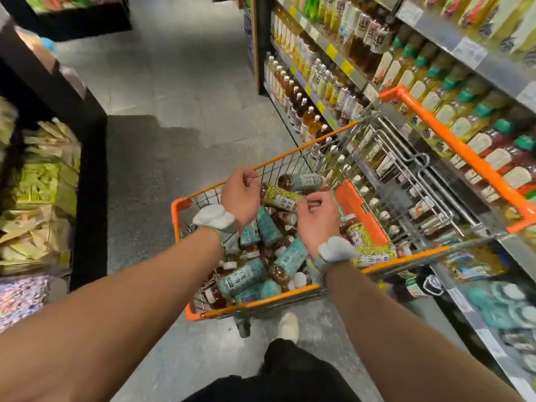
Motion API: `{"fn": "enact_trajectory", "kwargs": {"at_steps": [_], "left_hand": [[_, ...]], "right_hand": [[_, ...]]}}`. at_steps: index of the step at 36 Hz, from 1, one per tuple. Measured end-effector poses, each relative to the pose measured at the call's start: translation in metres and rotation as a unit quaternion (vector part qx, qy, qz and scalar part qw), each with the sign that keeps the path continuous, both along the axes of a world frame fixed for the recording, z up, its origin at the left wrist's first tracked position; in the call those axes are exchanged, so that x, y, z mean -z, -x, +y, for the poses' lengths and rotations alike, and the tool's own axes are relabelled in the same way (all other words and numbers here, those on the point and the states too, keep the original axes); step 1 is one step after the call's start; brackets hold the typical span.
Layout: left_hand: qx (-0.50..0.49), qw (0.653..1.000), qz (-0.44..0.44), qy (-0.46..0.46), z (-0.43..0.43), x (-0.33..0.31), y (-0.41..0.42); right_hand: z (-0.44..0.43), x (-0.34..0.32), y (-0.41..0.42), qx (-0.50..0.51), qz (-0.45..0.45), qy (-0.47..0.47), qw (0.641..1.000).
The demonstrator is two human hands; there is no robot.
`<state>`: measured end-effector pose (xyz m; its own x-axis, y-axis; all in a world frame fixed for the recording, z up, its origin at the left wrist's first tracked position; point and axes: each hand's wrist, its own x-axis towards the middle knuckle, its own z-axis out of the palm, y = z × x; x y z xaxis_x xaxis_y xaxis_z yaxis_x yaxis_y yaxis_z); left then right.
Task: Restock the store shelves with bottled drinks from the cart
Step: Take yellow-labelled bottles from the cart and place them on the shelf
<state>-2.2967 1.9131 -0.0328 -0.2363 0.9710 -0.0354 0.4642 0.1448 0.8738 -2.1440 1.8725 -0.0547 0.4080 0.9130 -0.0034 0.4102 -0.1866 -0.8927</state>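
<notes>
One orange cart (pixel 285 298) stands on the floor just beside the drink shelves (pixel 443 33), with more than ten tea bottles (pixel 291 256) heaped inside, and two hands are over it: the left hand (pixel 240 195) has fingers curled at the far rim, grip unclear, and the right hand (pixel 317 217) has fingers loosely curled, holding nothing.

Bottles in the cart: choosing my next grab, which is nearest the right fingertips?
The yellow-labelled bottle between the left hand and right hand, lying topmost; teal-labelled ones lie lower.

One cart (pixel 261 300), two hands (pixel 240 195) (pixel 317 216)
</notes>
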Motion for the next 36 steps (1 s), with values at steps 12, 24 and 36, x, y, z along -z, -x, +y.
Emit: {"fn": "enact_trajectory", "kwargs": {"at_steps": [12,24,36], "left_hand": [[0.066,0.994,0.066,0.055,0.061,0.05,-0.064],[0.157,0.976,0.125,0.086,0.09,0.095,-0.089],[0.292,0.898,0.26,0.203,0.127,0.137,-0.088]], "right_hand": [[0.051,0.055,-0.065,0.052,-0.04,0.029,0.997],[0.054,0.087,-0.095,0.083,-0.01,0.129,0.988],[0.047,0.124,-0.084,0.085,-0.058,0.155,0.983]]}}
